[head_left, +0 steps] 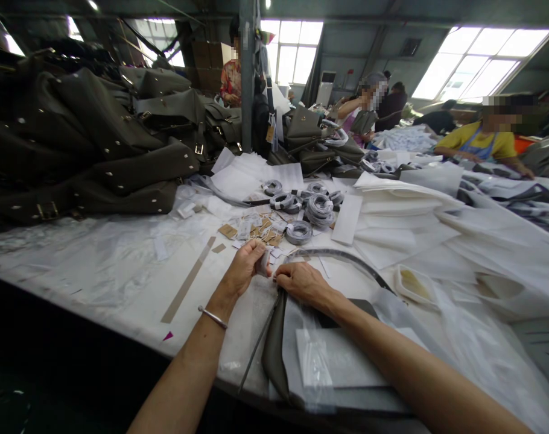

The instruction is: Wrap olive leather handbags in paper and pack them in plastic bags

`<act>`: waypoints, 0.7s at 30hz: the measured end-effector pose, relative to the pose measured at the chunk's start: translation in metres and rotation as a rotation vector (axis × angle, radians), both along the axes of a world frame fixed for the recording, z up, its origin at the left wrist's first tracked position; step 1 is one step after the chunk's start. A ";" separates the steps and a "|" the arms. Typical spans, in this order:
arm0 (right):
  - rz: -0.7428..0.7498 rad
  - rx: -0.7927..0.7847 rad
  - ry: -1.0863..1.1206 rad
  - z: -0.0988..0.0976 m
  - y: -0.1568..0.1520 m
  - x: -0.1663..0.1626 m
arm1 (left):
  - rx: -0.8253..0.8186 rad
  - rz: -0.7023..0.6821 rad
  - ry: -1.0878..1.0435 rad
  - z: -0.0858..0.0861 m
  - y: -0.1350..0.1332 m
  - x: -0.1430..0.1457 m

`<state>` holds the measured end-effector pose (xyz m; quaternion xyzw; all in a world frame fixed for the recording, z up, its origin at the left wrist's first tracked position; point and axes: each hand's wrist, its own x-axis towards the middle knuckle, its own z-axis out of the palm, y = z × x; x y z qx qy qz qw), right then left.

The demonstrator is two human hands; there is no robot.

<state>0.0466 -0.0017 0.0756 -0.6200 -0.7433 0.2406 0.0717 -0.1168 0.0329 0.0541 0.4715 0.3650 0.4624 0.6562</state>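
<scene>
My left hand (245, 265) is closed on a small pale wrapped piece (262, 263), held just above the table. A silver bangle circles that wrist. My right hand (301, 282) lies knuckles up beside it, its fingers curled down at the top edge of a dark grey bag (274, 349) that lies flat at the table's front. What the right fingers pinch is hidden. A curved grey strap (342, 258) arcs from the right hand toward the right. A clear plastic sleeve (317, 361) rests on the bag.
Several coiled wrapped straps (320, 206) and brown card tags (228, 231) lie beyond my hands. Dark bags (98, 150) are piled at the left. White foam sheets (405, 211) are stacked on the right. Other people work at the far right and back.
</scene>
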 end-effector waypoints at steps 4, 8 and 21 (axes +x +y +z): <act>-0.042 -0.045 0.082 -0.005 0.006 0.006 | 0.008 0.000 0.093 -0.001 0.003 -0.004; -0.044 -0.093 0.144 -0.012 0.012 0.010 | 0.025 0.043 0.231 -0.006 0.008 -0.007; 0.127 0.027 0.035 0.082 -0.071 0.075 | 0.406 0.462 0.960 -0.019 0.013 -0.009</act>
